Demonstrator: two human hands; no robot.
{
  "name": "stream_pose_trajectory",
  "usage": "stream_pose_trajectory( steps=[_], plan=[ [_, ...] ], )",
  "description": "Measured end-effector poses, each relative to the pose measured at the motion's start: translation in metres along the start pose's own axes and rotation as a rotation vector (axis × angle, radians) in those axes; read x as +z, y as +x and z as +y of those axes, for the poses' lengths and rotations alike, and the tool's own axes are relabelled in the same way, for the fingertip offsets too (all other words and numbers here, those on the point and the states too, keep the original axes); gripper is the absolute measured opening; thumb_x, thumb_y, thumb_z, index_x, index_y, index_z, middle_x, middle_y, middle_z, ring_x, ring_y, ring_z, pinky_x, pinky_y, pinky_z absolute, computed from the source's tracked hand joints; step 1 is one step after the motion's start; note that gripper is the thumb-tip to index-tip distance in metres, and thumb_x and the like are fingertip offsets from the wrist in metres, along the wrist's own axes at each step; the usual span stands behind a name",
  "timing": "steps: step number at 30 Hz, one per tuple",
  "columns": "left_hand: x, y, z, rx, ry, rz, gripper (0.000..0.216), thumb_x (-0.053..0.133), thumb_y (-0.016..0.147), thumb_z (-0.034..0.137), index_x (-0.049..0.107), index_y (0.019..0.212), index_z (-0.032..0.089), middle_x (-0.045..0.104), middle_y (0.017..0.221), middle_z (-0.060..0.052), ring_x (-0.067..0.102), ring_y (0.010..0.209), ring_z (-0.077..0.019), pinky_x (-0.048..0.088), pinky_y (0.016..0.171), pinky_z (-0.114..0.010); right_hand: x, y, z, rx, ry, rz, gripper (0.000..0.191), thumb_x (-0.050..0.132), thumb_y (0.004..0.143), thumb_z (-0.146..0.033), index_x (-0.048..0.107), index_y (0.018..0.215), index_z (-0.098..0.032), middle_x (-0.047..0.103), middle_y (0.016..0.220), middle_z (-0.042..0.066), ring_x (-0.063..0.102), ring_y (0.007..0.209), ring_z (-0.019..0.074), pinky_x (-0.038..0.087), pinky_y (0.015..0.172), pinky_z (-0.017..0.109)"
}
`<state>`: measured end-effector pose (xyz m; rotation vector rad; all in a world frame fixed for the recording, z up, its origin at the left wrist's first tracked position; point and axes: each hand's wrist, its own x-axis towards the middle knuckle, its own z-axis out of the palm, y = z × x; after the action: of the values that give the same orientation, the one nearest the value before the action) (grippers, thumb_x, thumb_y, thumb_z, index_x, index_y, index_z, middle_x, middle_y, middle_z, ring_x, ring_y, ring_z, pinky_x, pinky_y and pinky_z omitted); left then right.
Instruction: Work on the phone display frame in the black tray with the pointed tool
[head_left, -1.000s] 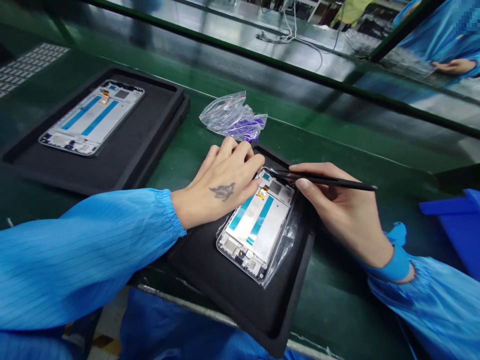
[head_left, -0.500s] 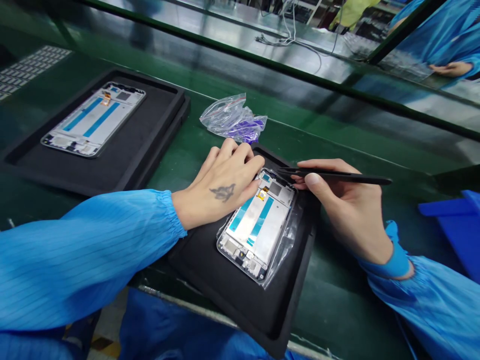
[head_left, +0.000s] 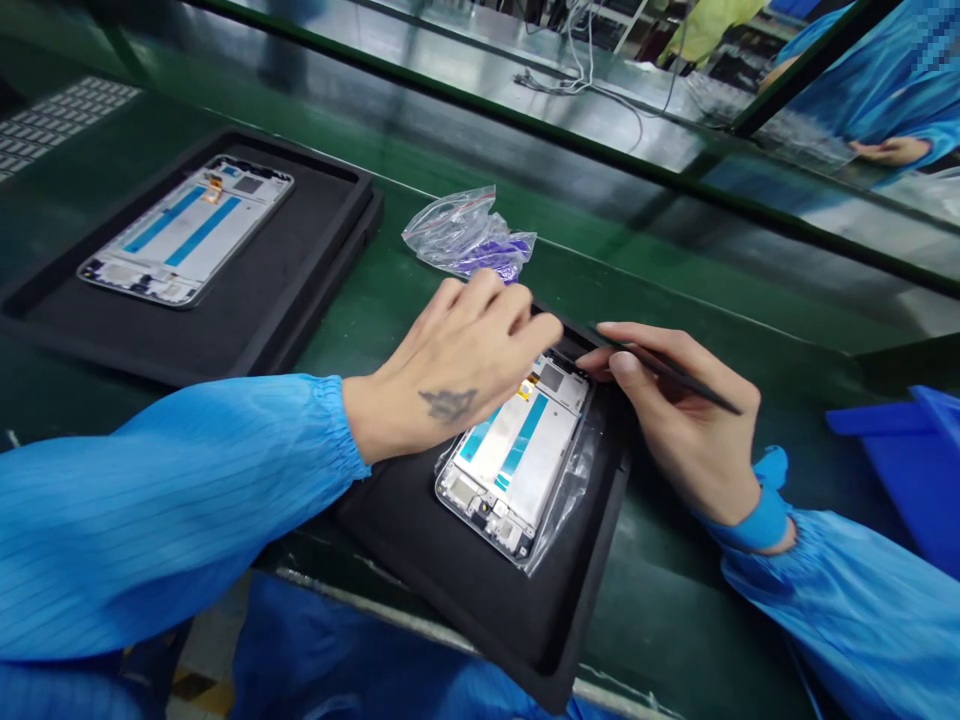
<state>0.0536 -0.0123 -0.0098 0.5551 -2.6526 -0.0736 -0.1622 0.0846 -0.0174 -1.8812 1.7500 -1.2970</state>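
Note:
A phone frame (head_left: 517, 460) with blue strips lies on clear film in a black foam tray (head_left: 480, 590) in front of me. My left hand (head_left: 457, 365) rests over the frame's top left corner, fingers bent down on it, holding nothing. My right hand (head_left: 675, 420) grips black tweezers (head_left: 675, 375), their tips hidden between my two hands at the frame's top edge.
A second black tray (head_left: 300, 290) with another phone frame (head_left: 187, 230) sits at the left. A clear bag with purple parts (head_left: 472, 240) lies behind my hands. A blue bin (head_left: 911, 460) stands at the right. Another person's hand (head_left: 889, 150) rests beyond the far rail.
My left hand has slid right and lifted over the frame's top edge. The tweezers tilted from level to pointing down-left, their tips now close under my left fingers.

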Motion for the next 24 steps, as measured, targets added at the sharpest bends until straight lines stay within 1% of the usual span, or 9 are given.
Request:
stream_pose_trajectory(
  steps=[2,5,7,9,13,16,19,22,24],
  plan=[
    [-0.012,-0.005,0.003,0.200,-0.027,-0.059,0.013,0.046,0.100,0.015,0.059,0.101,0.020,0.060,0.100,-0.009,0.053,0.097,-0.0270,0.040,0.079,-0.039,0.001,-0.001,0.001,-0.044,-0.027,-0.008,0.018,0.066,0.101,-0.030,0.070,0.118,-0.030,0.071,0.099,0.001,0.068,0.090,0.0235,0.056,0.085,0.037],
    [-0.032,-0.021,0.008,0.442,-0.127,-0.245,0.006,0.058,0.098,0.026,0.057,0.094,0.022,0.060,0.089,-0.004,0.053,0.080,-0.0217,0.040,0.070,-0.036,0.002,0.000,0.004,-0.042,-0.028,-0.011,0.018,0.064,0.102,-0.026,0.070,0.118,-0.029,0.071,0.098,0.001,0.068,0.090,0.0222,0.054,0.085,0.035],
    [-0.040,-0.033,0.011,0.474,-0.134,-0.335,0.016,0.068,0.092,0.032,0.056,0.092,0.022,0.059,0.089,-0.003,0.052,0.078,-0.0214,0.041,0.068,-0.035,0.002,0.000,0.006,-0.038,-0.008,-0.002,0.016,0.063,0.102,-0.026,0.070,0.117,-0.027,0.071,0.097,0.002,0.068,0.090,0.0219,0.054,0.085,0.034],
    [-0.042,-0.042,0.013,0.470,-0.092,-0.352,0.020,0.073,0.086,0.025,0.055,0.091,0.020,0.058,0.089,-0.004,0.052,0.080,-0.0220,0.041,0.068,-0.035,0.003,0.000,0.007,-0.047,0.005,0.013,0.016,0.063,0.102,-0.027,0.070,0.116,-0.024,0.071,0.096,0.003,0.069,0.088,0.0218,0.054,0.084,0.034],
    [-0.032,-0.048,0.016,0.510,-0.031,-0.241,0.019,0.066,0.084,0.008,0.051,0.083,0.019,0.053,0.080,-0.003,0.049,0.076,-0.0209,0.038,0.064,-0.034,0.004,0.000,0.008,-0.051,0.012,0.026,0.016,0.063,0.102,-0.027,0.069,0.116,-0.022,0.071,0.095,0.004,0.069,0.087,0.0208,0.055,0.082,0.031],
    [-0.026,-0.048,0.019,0.546,-0.047,-0.114,0.018,0.057,0.090,0.009,0.051,0.076,0.018,0.050,0.073,-0.004,0.046,0.070,-0.0200,0.036,0.059,-0.035,0.005,0.001,0.007,-0.035,0.038,0.024,0.015,0.063,0.102,-0.026,0.070,0.115,-0.021,0.071,0.094,0.004,0.069,0.085,0.0196,0.056,0.080,0.028],
    [-0.028,-0.047,0.024,0.596,-0.125,-0.005,0.025,0.043,0.096,0.010,0.057,0.077,0.017,0.051,0.072,-0.005,0.047,0.070,-0.0205,0.036,0.056,-0.036,0.005,0.002,0.006,-0.010,0.052,0.026,0.015,0.063,0.101,-0.026,0.070,0.114,-0.022,0.071,0.093,0.004,0.069,0.084,0.0196,0.056,0.080,0.029],
    [-0.034,-0.046,0.023,0.628,-0.182,0.114,0.032,0.036,0.099,0.013,0.062,0.083,0.018,0.059,0.081,-0.007,0.051,0.071,-0.0199,0.042,0.059,-0.036,0.004,0.002,0.006,0.000,0.053,0.028,0.015,0.063,0.101,-0.026,0.069,0.114,-0.021,0.072,0.092,0.004,0.069,0.083,0.0191,0.056,0.080,0.028],
    [-0.036,-0.047,0.020,0.575,-0.201,0.220,0.028,0.039,0.100,0.017,0.063,0.086,0.019,0.063,0.089,-0.006,0.056,0.076,-0.0192,0.047,0.065,-0.035,0.004,0.001,0.007,0.005,0.061,0.023,0.015,0.063,0.102,-0.027,0.069,0.114,-0.021,0.072,0.093,0.003,0.069,0.083,0.0185,0.057,0.080,0.027]
  ],
)
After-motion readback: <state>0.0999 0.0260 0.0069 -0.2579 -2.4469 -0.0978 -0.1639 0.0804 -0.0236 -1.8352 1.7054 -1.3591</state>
